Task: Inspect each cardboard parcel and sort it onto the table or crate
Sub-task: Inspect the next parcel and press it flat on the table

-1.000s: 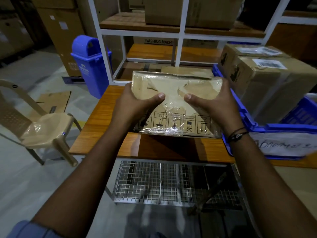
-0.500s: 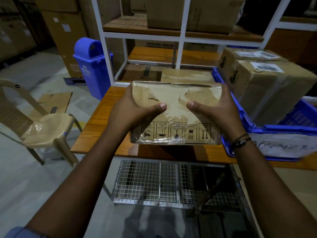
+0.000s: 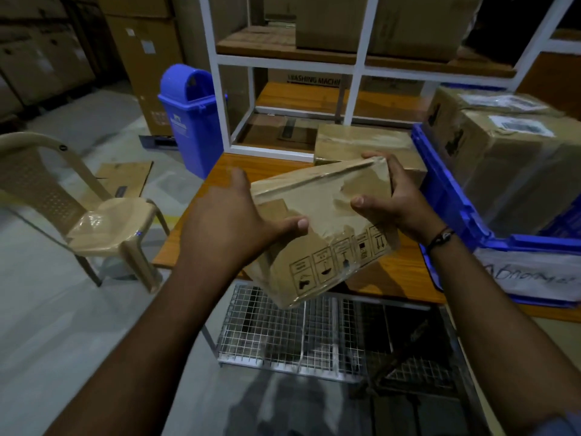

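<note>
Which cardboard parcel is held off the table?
The tilted parcel with handling symbols, in left hand and right hand; others rest on table or in blue crate.

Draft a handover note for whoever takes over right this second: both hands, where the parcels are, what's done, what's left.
Left hand grips the left end of the held parcel; right hand grips its right end.
The held parcel is tilted, in the air over the front edge of the table, handling symbols towards the camera.
Done: a second parcel lies on the table behind it; two boxes sit in the blue crate at right.
Left: finish inspecting the held parcel, then set it on table or crate.
</note>
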`<state>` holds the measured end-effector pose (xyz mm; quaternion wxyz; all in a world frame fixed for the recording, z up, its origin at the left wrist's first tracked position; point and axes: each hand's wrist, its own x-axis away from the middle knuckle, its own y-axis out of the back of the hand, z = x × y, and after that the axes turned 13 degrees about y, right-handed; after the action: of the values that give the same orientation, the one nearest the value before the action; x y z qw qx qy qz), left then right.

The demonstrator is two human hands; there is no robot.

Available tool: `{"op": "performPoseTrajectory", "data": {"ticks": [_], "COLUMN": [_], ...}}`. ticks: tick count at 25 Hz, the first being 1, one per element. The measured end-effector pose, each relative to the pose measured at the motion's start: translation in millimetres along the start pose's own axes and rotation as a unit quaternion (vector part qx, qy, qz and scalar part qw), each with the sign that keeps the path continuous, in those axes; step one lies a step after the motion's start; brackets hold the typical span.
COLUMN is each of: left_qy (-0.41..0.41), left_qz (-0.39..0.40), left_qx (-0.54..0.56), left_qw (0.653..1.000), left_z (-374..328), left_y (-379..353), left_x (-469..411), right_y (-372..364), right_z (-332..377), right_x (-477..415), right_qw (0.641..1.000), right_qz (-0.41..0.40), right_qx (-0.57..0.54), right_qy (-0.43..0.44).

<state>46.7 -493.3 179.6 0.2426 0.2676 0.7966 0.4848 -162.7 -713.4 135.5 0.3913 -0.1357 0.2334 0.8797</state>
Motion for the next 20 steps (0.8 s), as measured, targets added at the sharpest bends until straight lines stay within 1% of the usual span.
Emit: {"op": "performPoseTrajectory", "data": {"ticks": [3, 6, 7, 8, 10, 11, 12, 13, 15, 16, 17, 19, 20], "left_qy": [-0.016, -0.047, -0.064, -0.084, -0.114, -0.118, -0.121, -0.124, -0.137, -0.127, -0.101, -0.050, -0.040], "left_qz": [-0.026, -0.059, -0.059, -0.041, 0.044, 0.090, 0.118, 0.118, 0.073, 0.068, 0.088, 0.158, 0.179], "left_qx": [0.006, 0.077, 0.102, 0.120, 0.117, 0.102, 0.090, 0.078, 0.041, 0.005, -0.040, -0.123, -0.156], "left_qw": [1.000, 0.994, 0.991, 0.988, 0.986, 0.984, 0.981, 0.982, 0.987, 0.990, 0.990, 0.979, 0.971], "left_z": [-7.0, -8.6, -9.1, -9.4, -9.5, -9.2, -9.2, -8.1, -3.8, 2.0, 10.0, 27.7, 36.1], "left_y": [-10.7, -31.3, -39.6, -49.7, -74.9, -87.7, -99.1, -106.0, -108.0, -104.6, -99.3, -90.5, -89.9], "left_x": [3.5, 0.1, -2.7, -6.8, -14.3, -16.4, -18.7, -22.8, -38.3, -50.6, -64.3, -87.5, -95.0], "right_y": [2.4, -6.5, -11.0, -16.0, -29.2, -37.5, -46.4, -57.1, -77.0, -85.5, -92.4, -102.4, -104.7], "right_z": [-16.7, -35.8, -43.6, -49.4, -54.5, -53.3, -50.0, -43.9, -32.4, -28.2, -29.4, -33.7, -35.9], "right_x": [-11.3, -11.1, -9.0, -6.4, -0.8, 2.3, 5.6, 9.4, 16.5, 19.2, 21.6, 24.7, 24.7], "right_qw": [0.999, 0.995, 0.991, 0.989, 0.988, 0.988, 0.986, 0.982, 0.965, 0.955, 0.944, 0.915, 0.905], "right_qz": [-0.033, -0.086, -0.098, -0.104, -0.102, -0.089, -0.068, -0.030, 0.043, 0.073, 0.101, 0.134, 0.138], "right_qx": [-0.026, 0.054, 0.084, 0.096, 0.074, 0.073, 0.101, 0.152, 0.239, 0.264, 0.290, 0.359, 0.388], "right_qy": [-0.008, -0.018, -0.028, -0.042, -0.088, -0.105, -0.110, -0.107, -0.101, -0.111, -0.123, -0.123, -0.108]}}
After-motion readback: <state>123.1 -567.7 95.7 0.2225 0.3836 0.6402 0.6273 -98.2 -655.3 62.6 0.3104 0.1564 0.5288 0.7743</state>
